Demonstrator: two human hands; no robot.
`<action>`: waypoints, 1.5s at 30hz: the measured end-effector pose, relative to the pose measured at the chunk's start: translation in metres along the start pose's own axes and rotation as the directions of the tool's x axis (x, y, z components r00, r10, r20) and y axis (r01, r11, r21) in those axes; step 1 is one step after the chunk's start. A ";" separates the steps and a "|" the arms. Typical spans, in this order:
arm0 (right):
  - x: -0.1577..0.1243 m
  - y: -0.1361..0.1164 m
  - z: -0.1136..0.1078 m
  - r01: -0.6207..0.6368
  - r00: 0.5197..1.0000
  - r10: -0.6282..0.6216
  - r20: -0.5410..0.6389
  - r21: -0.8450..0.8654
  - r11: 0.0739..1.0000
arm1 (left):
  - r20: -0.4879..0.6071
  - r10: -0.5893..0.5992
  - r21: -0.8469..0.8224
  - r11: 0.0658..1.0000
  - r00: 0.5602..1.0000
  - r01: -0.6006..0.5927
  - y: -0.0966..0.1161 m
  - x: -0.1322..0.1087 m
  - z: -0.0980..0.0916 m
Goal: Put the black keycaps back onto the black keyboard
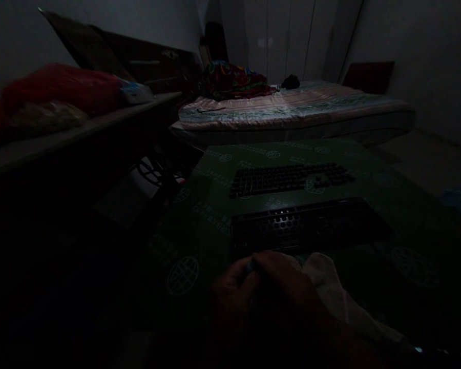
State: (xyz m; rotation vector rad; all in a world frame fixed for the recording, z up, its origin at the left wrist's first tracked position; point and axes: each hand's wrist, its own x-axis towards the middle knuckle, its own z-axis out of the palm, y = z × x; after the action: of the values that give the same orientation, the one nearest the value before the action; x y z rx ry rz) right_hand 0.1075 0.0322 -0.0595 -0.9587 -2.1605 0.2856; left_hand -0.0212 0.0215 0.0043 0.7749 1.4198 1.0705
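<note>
Keyboard base (pixel 292 225) just beyond left hand (pixel 230 289) and right hand (pixel 286 282), pressed together, pinching small object (pixel 251 265).

Green tabletop (pixel 211 251) — pale globes (pixel 182 275), black keyboard (pixel 303 226)

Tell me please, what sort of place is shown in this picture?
Probably a dim bedroom: beyond the green surface stands a stripe-covered bed, with a red patterned blanket bunched on it, and tall pale cabinet doors rise behind.
</note>
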 end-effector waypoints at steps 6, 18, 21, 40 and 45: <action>-0.001 0.000 -0.007 -0.153 0.987 0.145 0.064 0.162 0.975 | 0.001 0.003 -0.070 0.998 1.000 -0.003 -0.004 -0.003 0.002; -0.007 0.010 0.001 -0.110 0.992 0.078 0.095 0.408 0.906 | 0.026 -0.018 -0.043 0.999 0.999 0.019 -0.006 -0.004 -0.001; -0.004 0.009 -0.006 -0.042 0.997 0.009 0.077 0.446 0.894 | 0.025 0.004 -0.070 0.998 1.000 -0.002 -0.008 -0.003 -0.002; -0.010 0.008 -0.006 -0.202 0.949 0.165 0.267 0.117 0.972 | -0.015 -0.069 -0.215 0.974 0.997 0.064 -0.014 0.004 -0.001; -0.015 0.010 -0.003 -0.109 0.965 0.091 0.245 0.063 0.992 | -0.031 -0.095 -0.242 0.967 0.995 0.085 -0.014 0.005 0.000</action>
State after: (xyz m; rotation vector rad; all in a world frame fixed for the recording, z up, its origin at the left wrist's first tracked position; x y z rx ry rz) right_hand 0.1218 0.0282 -0.0701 -1.0365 -2.3046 0.5557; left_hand -0.0199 0.0205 -0.0106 0.5110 1.3182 1.1679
